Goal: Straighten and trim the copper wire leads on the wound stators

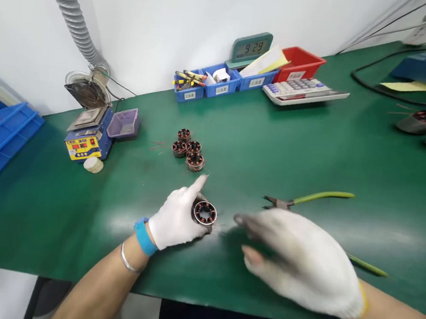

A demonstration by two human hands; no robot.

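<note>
My left hand [176, 216], in a white glove, is closed around a motor stator [205, 213] with copper windings, its ring-shaped opening facing up. The index finger points away from the stator. My right hand [301, 260], also gloved, hovers to the right and is blurred by motion. Its thumb and fingers are apart, with nothing visible between them. Just behind it lie green-handled pliers [282, 203] with dark jaws, partly hidden by the hand. Several more wound stators [193, 148] stand in a cluster beyond my left hand, and thin wire ends stick out around them.
A blue and yellow soldering pot [88, 139] stands left beside a purple tray [124, 123]. Along the wall are blue bins [222, 87], a red bin [301, 62], a clock [250, 47] and a calculator [304, 91]. Larger stators [417, 122] sit far right.
</note>
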